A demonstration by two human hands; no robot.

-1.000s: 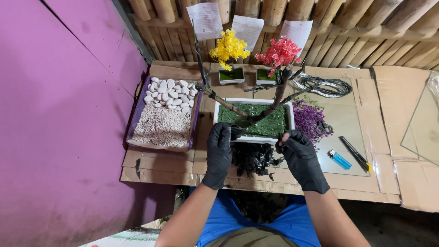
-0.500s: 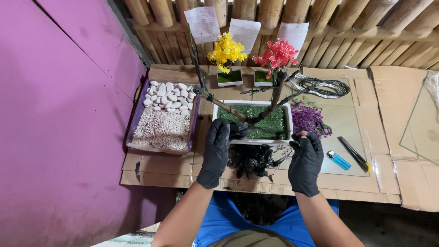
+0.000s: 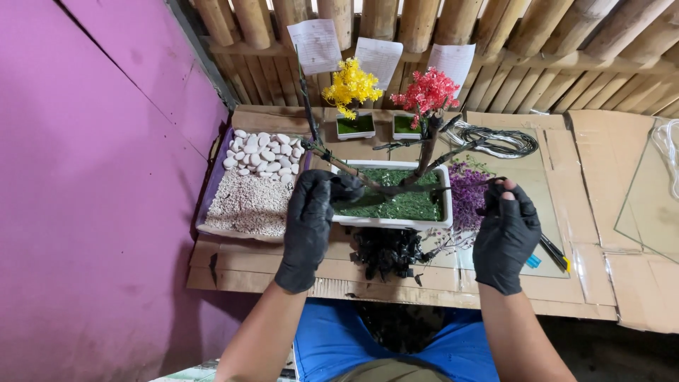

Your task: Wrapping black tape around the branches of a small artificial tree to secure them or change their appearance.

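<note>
A white rectangular planter (image 3: 390,223) filled with green moss sits on the cardboard-covered table. A bare dark tree (image 3: 426,154) rises from it, with long branches spreading left and right. My left hand (image 3: 310,228), in a black glove, is closed on the low left branch at the planter's left end. To the right of the planter my right hand (image 3: 505,237), also gloved in black, pinches the tip of a thin dark twig (image 3: 467,186) that reaches out from the tree. A pile of black scraps (image 3: 385,253) lies in front of the planter, between my hands.
A tray of white pebbles and gravel (image 3: 249,185) lies at the left, against a purple wall. Small yellow (image 3: 351,85) and red (image 3: 428,92) flower trees stand behind. Purple sprigs (image 3: 467,201), coiled wire (image 3: 495,139), a blue lighter (image 3: 532,261) and a glass pane (image 3: 651,205) are to the right.
My right hand has left the planter's front edge and moved right and up to the thin twig. My left hand has risen onto the left branch.
</note>
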